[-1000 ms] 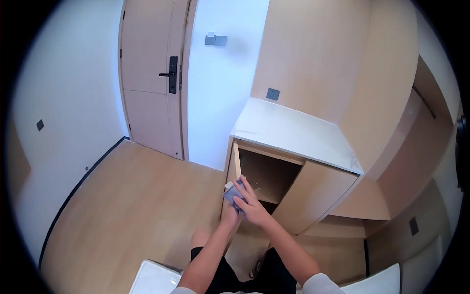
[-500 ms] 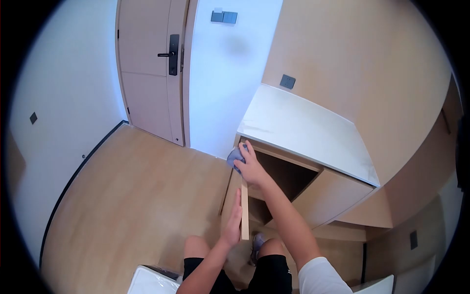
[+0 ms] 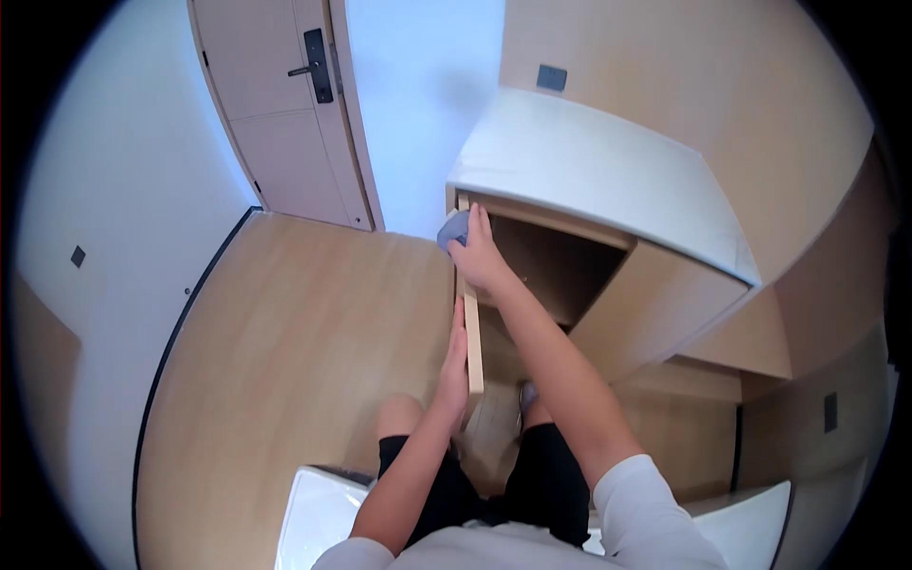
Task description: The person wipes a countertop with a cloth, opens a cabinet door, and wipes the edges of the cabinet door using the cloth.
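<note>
A low wooden cabinet with a white top [image 3: 598, 171] has its left door [image 3: 474, 347] swung open toward me, seen nearly edge-on. My right hand [image 3: 478, 255] is closed on a grey-blue cloth [image 3: 455, 230] at the upper part of the door, near the cabinet's front corner. Lower down, my left hand [image 3: 455, 366] lies against the outer face of the door, its fingers stretched out along the panel. Inside the cabinet [image 3: 546, 266] it is dark, with part of a shelf visible. The right cabinet door [image 3: 655, 304] is closed.
A pinkish room door [image 3: 285, 123] with a black handle stands at the upper left. White furniture edges [image 3: 318, 513] flank my legs at the bottom. An open wooden recess [image 3: 741, 332] adjoins the cabinet on the right. Wooden floor [image 3: 313, 323] extends to the left.
My left hand has moved off the cloth and down to the door's outer face. My right hand has carried the cloth up along the door to its upper end. The view has shifted.
</note>
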Available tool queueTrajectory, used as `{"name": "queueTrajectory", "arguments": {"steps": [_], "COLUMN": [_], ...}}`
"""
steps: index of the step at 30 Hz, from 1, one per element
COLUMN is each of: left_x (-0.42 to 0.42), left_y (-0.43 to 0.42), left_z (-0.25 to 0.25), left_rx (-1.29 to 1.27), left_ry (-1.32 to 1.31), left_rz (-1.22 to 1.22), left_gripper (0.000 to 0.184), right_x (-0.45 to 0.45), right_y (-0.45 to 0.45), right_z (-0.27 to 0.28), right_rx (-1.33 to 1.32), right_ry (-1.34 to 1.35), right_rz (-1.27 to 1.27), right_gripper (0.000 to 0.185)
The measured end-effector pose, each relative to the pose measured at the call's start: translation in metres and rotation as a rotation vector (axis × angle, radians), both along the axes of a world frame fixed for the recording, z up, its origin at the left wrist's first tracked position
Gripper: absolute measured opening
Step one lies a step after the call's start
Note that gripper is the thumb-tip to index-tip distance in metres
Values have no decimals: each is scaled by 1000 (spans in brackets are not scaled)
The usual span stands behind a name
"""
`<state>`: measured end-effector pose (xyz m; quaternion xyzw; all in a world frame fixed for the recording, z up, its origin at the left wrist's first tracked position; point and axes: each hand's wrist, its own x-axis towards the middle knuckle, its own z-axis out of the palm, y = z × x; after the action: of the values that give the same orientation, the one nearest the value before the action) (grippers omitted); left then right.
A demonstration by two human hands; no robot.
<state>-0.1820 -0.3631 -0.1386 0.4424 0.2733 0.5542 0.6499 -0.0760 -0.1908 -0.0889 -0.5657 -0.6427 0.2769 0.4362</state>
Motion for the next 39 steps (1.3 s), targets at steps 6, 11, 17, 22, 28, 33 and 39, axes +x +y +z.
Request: {"name": "queueTrajectory", "arguments": {"steps": [6,11,17,22,28,33,39], "left_x": [12,14,21,3,-8,-13,-25], "left_y": [-13,-28,-69,-63,-33,-28,-20], "left_z": [-30,-64,-19,-9,-16,20,-6], "left_rx": [-27,-49,-151,-125,175,114,-45], "left_ry": [69,129,261,136,148,75,-48], "left_rz": [26,51,108,30,157,26,67], "left_gripper": [69,71,69,57,62,67,73], "right_x": [8,15,12,5,-1,-8,-12], "right_y": [-99,-175,-235,-274,-264,-227,-142], "right_z": [4,11,-4,-21,-30,-32,-45], "right_rx": [-2,-24,100,301,303,252,256], "right_ry": [-53,42,82,161,491,737,660], "right_rz": [78,144,141,180,218,298,271], "right_gripper": [88,87,83,79,77,68,59]}}
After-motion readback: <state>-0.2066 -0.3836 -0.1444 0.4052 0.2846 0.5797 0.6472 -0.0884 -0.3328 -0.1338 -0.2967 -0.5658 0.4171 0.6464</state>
